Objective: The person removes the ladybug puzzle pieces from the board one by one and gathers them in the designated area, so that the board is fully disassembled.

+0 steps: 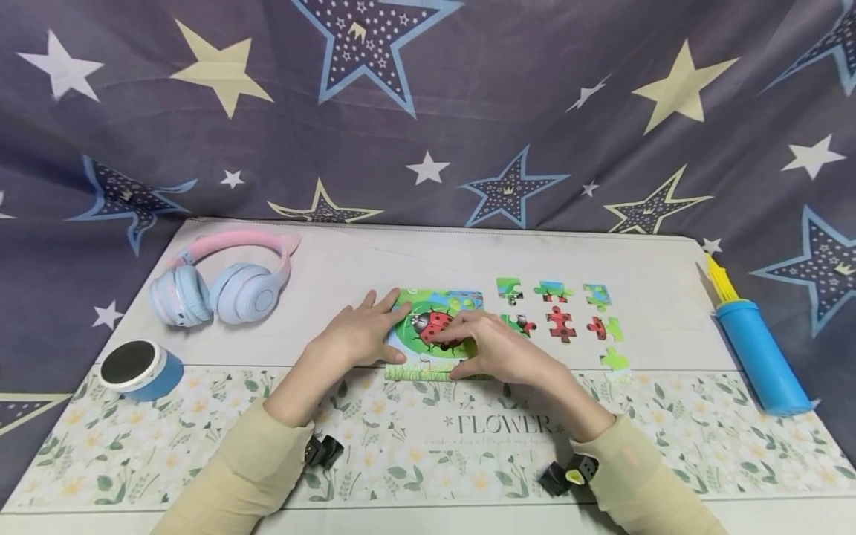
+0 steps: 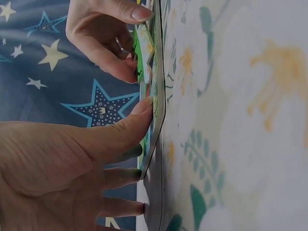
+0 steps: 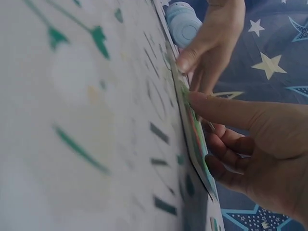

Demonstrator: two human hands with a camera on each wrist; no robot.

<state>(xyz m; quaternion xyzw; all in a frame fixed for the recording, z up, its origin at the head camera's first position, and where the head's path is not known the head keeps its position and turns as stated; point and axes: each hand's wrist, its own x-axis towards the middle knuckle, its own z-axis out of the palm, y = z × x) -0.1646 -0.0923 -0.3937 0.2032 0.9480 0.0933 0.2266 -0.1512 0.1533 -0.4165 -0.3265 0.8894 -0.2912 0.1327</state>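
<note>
A ladybug jigsaw puzzle in a flat board lies on the table between both hands. My left hand rests at its left side, fingers spread and fairly straight, the thumb on the lower left part. My right hand bends over the board's right half. In the left wrist view, its fingers pinch a green and white puzzle piece, tilted up from the board. Loose puzzle pieces lie in rows just right of the board, among them a red one and a green one; the right hand partly covers this group's left side.
Cat-ear headphones lie at the back left, with a blue and white round speaker in front of them. A blue hand pump with a yellow tip lies along the right edge. Star-printed cloth hangs behind the table.
</note>
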